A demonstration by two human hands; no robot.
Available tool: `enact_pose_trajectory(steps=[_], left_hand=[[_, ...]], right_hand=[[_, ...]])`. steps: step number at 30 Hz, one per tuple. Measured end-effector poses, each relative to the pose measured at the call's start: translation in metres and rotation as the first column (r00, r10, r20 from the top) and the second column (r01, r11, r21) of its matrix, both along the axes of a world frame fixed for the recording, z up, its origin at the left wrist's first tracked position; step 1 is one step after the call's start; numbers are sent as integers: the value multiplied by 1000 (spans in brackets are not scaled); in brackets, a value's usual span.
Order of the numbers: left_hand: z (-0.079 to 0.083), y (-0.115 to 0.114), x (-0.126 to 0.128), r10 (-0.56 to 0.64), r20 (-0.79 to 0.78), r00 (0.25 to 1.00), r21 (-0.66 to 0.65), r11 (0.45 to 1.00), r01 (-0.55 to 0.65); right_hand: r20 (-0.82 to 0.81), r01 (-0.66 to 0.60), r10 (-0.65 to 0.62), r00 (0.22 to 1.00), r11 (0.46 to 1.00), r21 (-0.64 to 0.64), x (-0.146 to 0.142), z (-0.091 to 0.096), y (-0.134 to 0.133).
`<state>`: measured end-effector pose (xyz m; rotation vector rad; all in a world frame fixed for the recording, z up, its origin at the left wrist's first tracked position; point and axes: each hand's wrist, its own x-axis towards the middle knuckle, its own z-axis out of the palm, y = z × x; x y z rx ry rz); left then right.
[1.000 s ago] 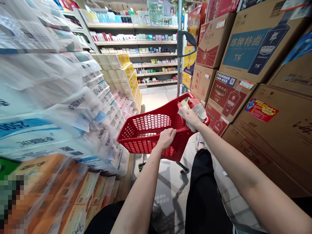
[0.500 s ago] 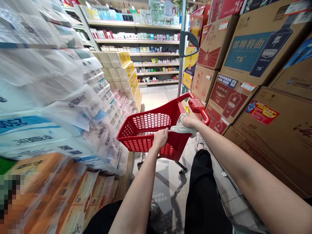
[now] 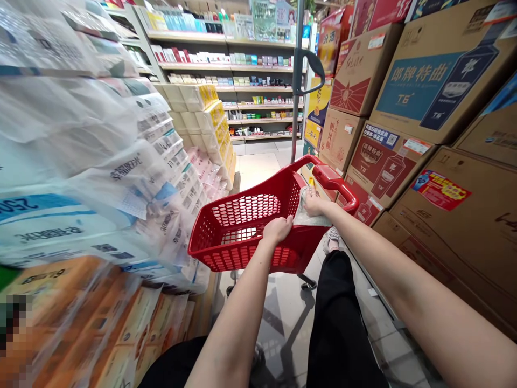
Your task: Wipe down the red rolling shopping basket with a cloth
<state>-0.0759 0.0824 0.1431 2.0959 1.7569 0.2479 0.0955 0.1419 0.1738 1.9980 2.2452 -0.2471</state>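
Note:
In front of me a red plastic shopping cart (image 3: 218,260) stands on the tiled floor, its basket tilted toward me. My left hand (image 3: 277,230) is closed round the near rim of the basket. A pale grey cloth (image 3: 313,218) lies against the basket's handle end, partly over the near rim. My right hand (image 3: 313,202) grips this cloth and presses it on the inside of that end. Just beyond the hand runs the cart's red handle (image 3: 329,177). A grey pole with a dark looped grip (image 3: 309,73) rises behind the cart.
Plastic-wrapped tissue packs (image 3: 92,151) are piled high on the left, with orange packs (image 3: 81,318) below. Stacked cardboard cartons (image 3: 420,97) line the right side. Shelves of small goods (image 3: 226,67) stand at the back. My legs (image 3: 333,323) straddle the floor beside the cart.
My right hand and the cloth have shifted inward over the basket's end, the cloth now spread flatter. My left hand has slid right along the rim. The cart has swung slightly toward me.

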Motion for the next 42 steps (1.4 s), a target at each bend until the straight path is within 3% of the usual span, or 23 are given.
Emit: enact_pose_trajectory(steps=[4,7,14,27,33,42], left_hand=[[1,10,5,-123,54,991,-93,987,127],[2,7,7,-181,53,982,-50,982,184],[2,-8,10,-196,49,979,75,978,192],[-3,-12,-10,-209,-63,976,70,974,214],[-12,-3,-4,-93,-93,991,58,993,98],[-8,1,-3,-24,-48,999,19,1000,24]], right_hand=[[-55,29,-32,998,997,-66,6,-1,6],[-80,41,-45,996,998,-50,4,-2,13],[-124,70,-57,991,992,103,-20,0,39],[-220,33,-6,976,992,120,-54,3,99],[-223,38,-22,975,997,67,-44,8,83],[-131,-59,52,990,997,-45,-9,23,23]])
